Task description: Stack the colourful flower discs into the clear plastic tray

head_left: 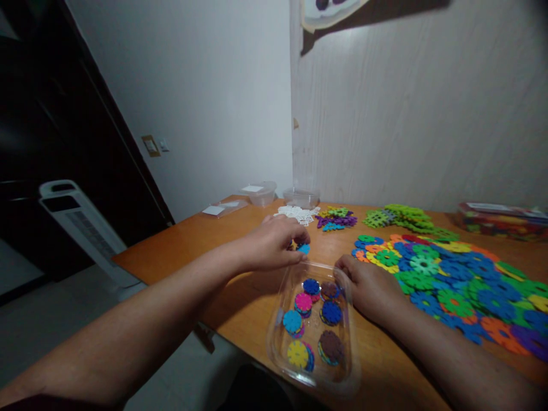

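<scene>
A clear plastic container (pixel 282 348) sits at the near edge of the wooden table (pixel 205 234), with several short stacks of coloured gear-shaped discs (pixel 319 319) inside. My left hand (pixel 274 245) hovers just beyond its far rim, fingers pinched on a few discs, a blue one (pixel 303 249) showing at the fingertips. My right hand (pixel 370 288) rests against the container's right side, fingers curled at its rim; whether it grips the rim is unclear. To the right lies a wide spread of loose coloured discs (pixel 449 279).
Smaller piles of white (pixel 295 214), purple (pixel 336 220) and green discs (pixel 402 217) lie near the wall. Clear tubs (pixel 259 194) stand at the back left, a filled box (pixel 500 220) at the far right. A white tower fan (pixel 81 228) stands on the floor at left.
</scene>
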`<move>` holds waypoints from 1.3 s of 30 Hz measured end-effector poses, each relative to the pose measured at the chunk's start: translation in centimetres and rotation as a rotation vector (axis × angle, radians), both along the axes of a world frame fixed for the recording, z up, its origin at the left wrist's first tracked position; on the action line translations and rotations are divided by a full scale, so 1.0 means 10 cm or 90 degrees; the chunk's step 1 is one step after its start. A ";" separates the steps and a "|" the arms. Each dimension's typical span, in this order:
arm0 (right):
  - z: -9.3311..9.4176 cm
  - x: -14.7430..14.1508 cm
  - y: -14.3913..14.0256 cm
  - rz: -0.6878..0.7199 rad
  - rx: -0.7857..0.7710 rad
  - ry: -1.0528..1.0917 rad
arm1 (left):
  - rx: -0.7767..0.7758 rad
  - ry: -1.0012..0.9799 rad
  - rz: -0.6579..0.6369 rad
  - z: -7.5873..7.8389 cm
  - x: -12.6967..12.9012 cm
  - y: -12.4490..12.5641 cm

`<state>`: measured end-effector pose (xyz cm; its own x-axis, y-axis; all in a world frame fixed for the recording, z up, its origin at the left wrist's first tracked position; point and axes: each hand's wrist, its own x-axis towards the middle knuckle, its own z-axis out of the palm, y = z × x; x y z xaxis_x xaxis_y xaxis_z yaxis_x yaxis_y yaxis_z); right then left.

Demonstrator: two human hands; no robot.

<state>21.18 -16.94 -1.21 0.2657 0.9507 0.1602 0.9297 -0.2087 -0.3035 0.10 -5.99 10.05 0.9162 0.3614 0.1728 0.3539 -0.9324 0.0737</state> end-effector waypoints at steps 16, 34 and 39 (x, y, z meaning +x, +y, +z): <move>0.02 -0.03 -0.02 0.002 0.011 0.003 | 0.070 0.105 -0.065 -0.20 0.06 -0.32; 0.02 -0.01 -0.01 0.007 0.006 0.008 | 0.080 0.097 -0.059 -0.26 0.12 -0.29; 0.02 -0.02 -0.01 0.002 0.006 0.004 | 0.065 0.089 -0.061 -0.23 0.09 -0.28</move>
